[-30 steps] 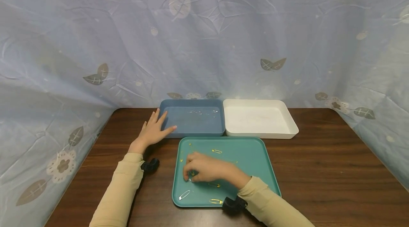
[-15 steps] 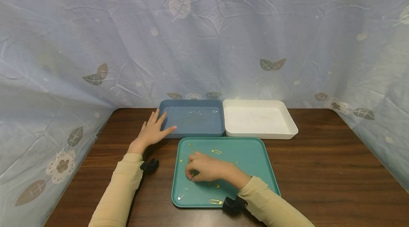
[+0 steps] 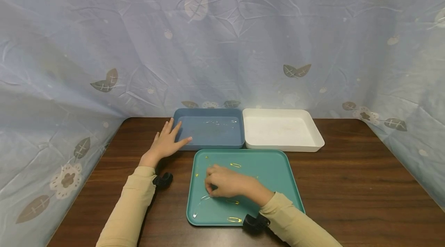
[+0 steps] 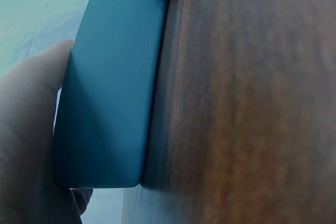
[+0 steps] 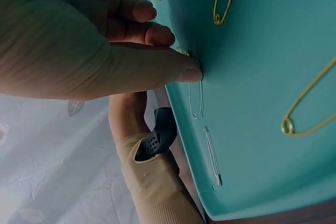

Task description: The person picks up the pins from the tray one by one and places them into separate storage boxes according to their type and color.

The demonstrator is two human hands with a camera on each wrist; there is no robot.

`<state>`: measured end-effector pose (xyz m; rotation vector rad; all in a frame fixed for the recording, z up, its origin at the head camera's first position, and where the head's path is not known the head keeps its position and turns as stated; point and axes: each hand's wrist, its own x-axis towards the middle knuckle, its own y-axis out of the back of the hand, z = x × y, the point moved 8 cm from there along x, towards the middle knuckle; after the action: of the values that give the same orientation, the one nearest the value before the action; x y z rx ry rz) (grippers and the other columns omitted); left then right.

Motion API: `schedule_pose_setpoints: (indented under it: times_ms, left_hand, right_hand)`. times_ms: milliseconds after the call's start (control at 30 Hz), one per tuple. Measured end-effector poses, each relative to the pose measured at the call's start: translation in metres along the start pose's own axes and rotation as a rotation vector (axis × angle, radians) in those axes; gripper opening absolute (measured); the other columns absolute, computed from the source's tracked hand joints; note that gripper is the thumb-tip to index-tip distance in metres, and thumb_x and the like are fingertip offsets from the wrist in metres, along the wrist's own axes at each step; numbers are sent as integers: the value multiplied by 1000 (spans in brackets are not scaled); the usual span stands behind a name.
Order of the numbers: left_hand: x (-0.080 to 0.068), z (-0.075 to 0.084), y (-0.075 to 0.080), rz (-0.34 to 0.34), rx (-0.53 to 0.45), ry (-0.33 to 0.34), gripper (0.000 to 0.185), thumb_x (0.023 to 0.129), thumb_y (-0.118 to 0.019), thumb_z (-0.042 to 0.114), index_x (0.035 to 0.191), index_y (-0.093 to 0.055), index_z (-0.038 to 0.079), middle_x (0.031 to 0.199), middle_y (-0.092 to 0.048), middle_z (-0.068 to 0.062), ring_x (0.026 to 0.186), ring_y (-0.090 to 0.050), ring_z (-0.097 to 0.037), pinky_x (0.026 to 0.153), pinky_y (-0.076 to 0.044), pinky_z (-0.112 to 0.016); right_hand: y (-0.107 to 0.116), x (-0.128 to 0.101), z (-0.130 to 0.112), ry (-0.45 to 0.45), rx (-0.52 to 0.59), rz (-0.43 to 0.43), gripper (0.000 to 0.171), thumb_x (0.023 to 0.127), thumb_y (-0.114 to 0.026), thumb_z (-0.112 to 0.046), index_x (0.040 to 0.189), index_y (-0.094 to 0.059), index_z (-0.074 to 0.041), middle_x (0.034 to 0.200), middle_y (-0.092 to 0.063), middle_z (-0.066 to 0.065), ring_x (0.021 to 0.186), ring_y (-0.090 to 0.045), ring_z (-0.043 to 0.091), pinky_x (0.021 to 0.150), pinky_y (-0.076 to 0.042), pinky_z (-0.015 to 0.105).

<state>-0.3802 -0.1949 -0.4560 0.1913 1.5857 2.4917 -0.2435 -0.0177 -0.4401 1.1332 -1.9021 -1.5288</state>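
R hand (image 3: 226, 182) pinches a silver safety pin (image 5: 201, 95) by one end at the green tray (image 3: 271, 166), thumb tip on it, other fingers curled in. Index is hidden behind the thumb in the R wrist cam, and idk if the pin's fully off the tray. Coil end points away from my thumb; in the head cam its long axis runs left n slightly toward me. A 2nd silver pin (image 5: 212, 156) lies just beside it, nr the tray's corner. L hand (image 3: 163, 144) has fingers spread wide, touching the blue tray (image 3: 205, 135) at its L side. R wrist cam shows the coil clearly, head cam just a thin glint. Only the head cam gets the white tray (image 3: 278, 129).
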Motion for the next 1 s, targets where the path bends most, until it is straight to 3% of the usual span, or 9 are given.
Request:
schedule_pose_setpoints:
  times_ms: [433, 667, 1000]
  left_hand:
    - [-1, 0, 1, -1, -3, 0, 93, 89, -46, 71, 158, -13, 18, 165, 3, -17, 151, 1, -42, 112, -8, -73]
    - [0, 0, 0, 2, 0, 0, 93, 90, -47, 70, 158, -14, 16, 164, 3, -17, 151, 0, -43, 112, -8, -73]
    - [0, 0, 0, -6, 7, 3, 93, 90, -46, 71, 158, -12, 17, 164, 4, -17, 151, 1, -43, 111, -7, -73]
  right_hand:
    - [13, 5, 3, 14, -16, 86, 14, 88, -73, -24, 76, -65, -21, 85, -52, -8, 84, -42, 8, 74, -36, 18]
    - [29, 8, 4, 29, -83, 197, 13, 89, -71, -22, 80, -62, -17, 85, -56, -5, 80, -45, 10, 73, -39, 22]
    - [46, 15, 22, -37, -126, 303, 13, 89, -72, -20, 83, -60, -17, 87, -56, -2, 79, -45, 14, 69, -36, 25]
